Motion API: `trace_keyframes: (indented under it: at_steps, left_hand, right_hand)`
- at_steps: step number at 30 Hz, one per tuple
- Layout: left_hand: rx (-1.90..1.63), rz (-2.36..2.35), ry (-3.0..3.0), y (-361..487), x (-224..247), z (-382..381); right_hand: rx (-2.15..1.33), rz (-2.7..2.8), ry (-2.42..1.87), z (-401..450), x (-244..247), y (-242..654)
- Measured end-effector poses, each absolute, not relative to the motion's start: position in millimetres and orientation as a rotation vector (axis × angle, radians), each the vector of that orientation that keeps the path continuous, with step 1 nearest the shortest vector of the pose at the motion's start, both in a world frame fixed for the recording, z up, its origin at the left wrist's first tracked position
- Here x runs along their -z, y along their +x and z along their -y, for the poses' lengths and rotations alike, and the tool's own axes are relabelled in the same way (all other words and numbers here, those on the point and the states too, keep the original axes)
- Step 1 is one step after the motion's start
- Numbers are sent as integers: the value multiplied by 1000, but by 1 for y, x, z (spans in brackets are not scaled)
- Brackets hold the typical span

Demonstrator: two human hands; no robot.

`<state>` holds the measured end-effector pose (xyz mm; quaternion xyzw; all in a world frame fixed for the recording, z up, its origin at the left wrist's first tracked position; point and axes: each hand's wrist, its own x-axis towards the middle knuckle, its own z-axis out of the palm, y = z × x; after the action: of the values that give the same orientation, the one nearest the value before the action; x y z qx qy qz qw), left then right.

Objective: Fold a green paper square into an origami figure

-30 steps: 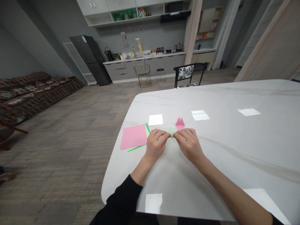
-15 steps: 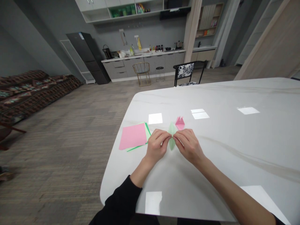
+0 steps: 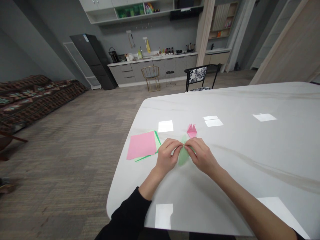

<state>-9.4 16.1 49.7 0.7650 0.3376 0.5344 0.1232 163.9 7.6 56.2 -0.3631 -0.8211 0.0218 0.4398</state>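
Both hands are nearly meeting over the white worktop (image 3: 215,193). The left hand (image 3: 168,154) is pinched closed, thumb against fingertips, on the green paper (image 3: 183,157); the right hand (image 3: 202,154) has it in a matching pinch just beside. The paper hangs below and shows a little above the fingertips, too blurred for me to make out its folds.

Just beyond, a small pink folded paper (image 3: 192,130) rests with its points away from the person. By the left hand lies a loose stack, a pink sheet (image 3: 141,145) on top and green sheets (image 3: 158,141) peeking out along two sides.

Across the room, the open wall shelf (image 3: 102,16) is divided: one compartment holds green items (image 3: 130,11), the next colourful packets (image 3: 149,8). The recessed cabinet (image 3: 222,20) has small orange and pink things on its shelves. A pot (image 3: 190,47) stands on the kitchen counter (image 3: 140,61); I can't see into it.
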Motion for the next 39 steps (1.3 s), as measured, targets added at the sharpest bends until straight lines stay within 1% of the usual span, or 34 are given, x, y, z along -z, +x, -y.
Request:
trace_keyframes:
  at_steps: [6, 11, 14, 20, 25, 29, 32, 36, 39]
  left_hand:
    - [-1464, -1015, 1721, -2, -47, -15]
    - [-1251, -870, 1266, 7, -44, -12]
    - [-1170, -797, 1173, 11, -40, -11]
    - [-1170, -727, 1017, 15, -38, -10]
    - [-1185, -781, 970, 12, -37, -8]
    - [-1275, -861, 949, 7, -36, -10]
    - [-1350, -844, 914, 3, -36, -13]
    - [-1426, -820, 909, 1, -36, -15]
    - [-1424, -830, 934, 2, -37, -14]
  right_hand:
    - [-242, 1915, -950, -7, -53, 163]
    - [-254, 1800, -1018, -7, -47, 161]
    - [-206, 1804, -1047, -7, -43, 159]
    - [-77, 1803, -1134, -7, -42, 159]
    - [-55, 1789, -1146, -7, -48, 162]
    - [-61, 1699, -1198, -7, -53, 167]
    - [-279, 1552, -1225, -8, -52, 170]
    - [-815, 1266, -1178, -12, -48, 172]
    - [-1010, 1100, -1131, -14, -47, 171]
